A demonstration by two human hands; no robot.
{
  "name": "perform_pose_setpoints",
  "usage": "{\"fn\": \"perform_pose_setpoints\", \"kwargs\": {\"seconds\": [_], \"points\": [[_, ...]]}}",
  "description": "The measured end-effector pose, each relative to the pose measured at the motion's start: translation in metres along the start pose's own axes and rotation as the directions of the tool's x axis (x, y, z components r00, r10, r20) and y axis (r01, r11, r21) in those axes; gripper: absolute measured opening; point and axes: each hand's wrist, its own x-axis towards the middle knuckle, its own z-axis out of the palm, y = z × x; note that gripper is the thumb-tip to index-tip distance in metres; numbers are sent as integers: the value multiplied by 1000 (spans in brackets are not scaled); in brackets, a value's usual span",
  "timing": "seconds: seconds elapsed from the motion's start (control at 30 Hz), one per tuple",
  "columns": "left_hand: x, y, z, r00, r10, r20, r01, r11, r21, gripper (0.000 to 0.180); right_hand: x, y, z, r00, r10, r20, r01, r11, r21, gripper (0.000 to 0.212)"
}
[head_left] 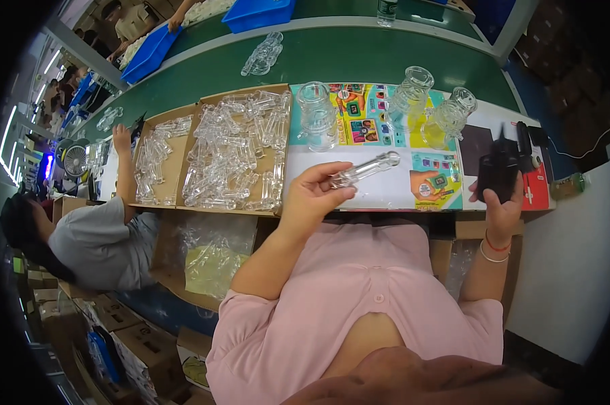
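My left hand (312, 197) pinches one end of a clear glass tube (374, 167) with a rounded far end, held above a white and printed colourful sheet (386, 192). At the right, my right hand (503, 214) is wrapped round a black handheld tool (499, 169) with a thin pointed tip upward; its exact kind I cannot make out. Beyond my hands stand three clear glass vessels, one flared vessel (316, 116) behind the tube and two more, a vessel (411, 98) and a knobbly vessel (450, 119), to its right.
Left of my hand lies a cardboard tray (287, 158) heaped with similar glass tubes; a second tray (174, 162) adjoins it. A co-worker (99, 233) sits at the left, arm reaching over the bench. Farther off are blue bins (149, 55), loose glass pieces (263, 54) and a bottle (387, 11).
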Motion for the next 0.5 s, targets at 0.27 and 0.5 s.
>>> {"fn": "perform_pose_setpoints", "kwargs": {"seconds": [0.27, 0.5], "points": [[-16, -1, 14, 985, 159, 70, -164, 984, 69, 35, 19, -25, 29, 977, -142, 160, 85, 944, 318, 52], [-23, -2, 18, 950, 299, 91, -304, 951, 55, 35, 42, -27, 62, 991, 67, -117, 81, 403, 912, 29]]}}
